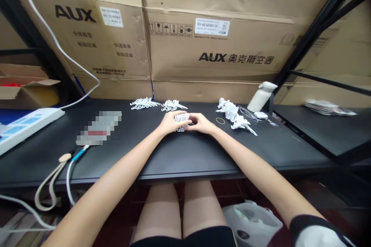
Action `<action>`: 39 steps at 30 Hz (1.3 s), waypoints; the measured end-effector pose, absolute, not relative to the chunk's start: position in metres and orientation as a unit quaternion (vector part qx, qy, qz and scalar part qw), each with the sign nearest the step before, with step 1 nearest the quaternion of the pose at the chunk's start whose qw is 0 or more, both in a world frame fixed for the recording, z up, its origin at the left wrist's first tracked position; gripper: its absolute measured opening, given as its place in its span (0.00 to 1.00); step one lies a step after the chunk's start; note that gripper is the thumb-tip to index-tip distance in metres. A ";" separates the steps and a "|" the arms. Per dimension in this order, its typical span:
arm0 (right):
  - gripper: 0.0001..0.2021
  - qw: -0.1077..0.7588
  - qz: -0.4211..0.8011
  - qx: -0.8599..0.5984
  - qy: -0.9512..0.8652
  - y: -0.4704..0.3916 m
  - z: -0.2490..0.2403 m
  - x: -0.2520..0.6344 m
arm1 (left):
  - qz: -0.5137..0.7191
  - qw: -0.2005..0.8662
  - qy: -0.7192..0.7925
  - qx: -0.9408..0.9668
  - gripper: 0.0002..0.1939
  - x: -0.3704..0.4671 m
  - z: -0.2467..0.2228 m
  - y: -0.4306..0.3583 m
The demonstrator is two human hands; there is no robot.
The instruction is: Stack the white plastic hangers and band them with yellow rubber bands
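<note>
My left hand (169, 122) and my right hand (202, 123) meet over the dark table, both closed around a bundle of thin white hooks (182, 118). The left fingers wrap its left side, while the right fingertips press in from the right. Part of the bundle is hidden by the fingers. Just behind my left hand lies a cluster of similar white hooks (171, 105), with another cluster (143, 103) farther left. To the right of my hands are more white hooks (232, 112) in a slanting row. A yellow rubber band (220, 120) lies between that row and my right hand.
Cardboard boxes (174, 58) stand behind the table (185, 158). A white bottle (261, 96), glasses (247, 113) and a small white case (260, 115) sit at right. On the left are a blurred-out phone-like object (100, 127) with a cable and a power strip (31, 123).
</note>
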State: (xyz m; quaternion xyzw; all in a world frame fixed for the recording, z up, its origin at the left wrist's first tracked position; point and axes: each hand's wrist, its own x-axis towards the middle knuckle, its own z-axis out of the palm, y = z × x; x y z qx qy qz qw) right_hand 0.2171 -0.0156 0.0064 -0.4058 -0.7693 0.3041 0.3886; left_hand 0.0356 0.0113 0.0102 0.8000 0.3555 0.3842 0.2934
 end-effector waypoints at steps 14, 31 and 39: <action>0.18 0.399 0.315 -0.404 -0.761 -0.013 -0.003 0.216 | 0.384 0.276 0.343 0.812 0.27 0.036 0.006 0.014; 0.13 0.379 0.257 -0.425 -0.781 -0.013 -0.002 0.217 | 0.348 0.240 0.374 0.825 0.22 0.036 0.017 0.005; 0.13 0.360 0.257 -0.415 -0.795 -0.014 0.002 0.218 | 0.351 0.239 0.373 0.825 0.19 0.036 0.017 0.006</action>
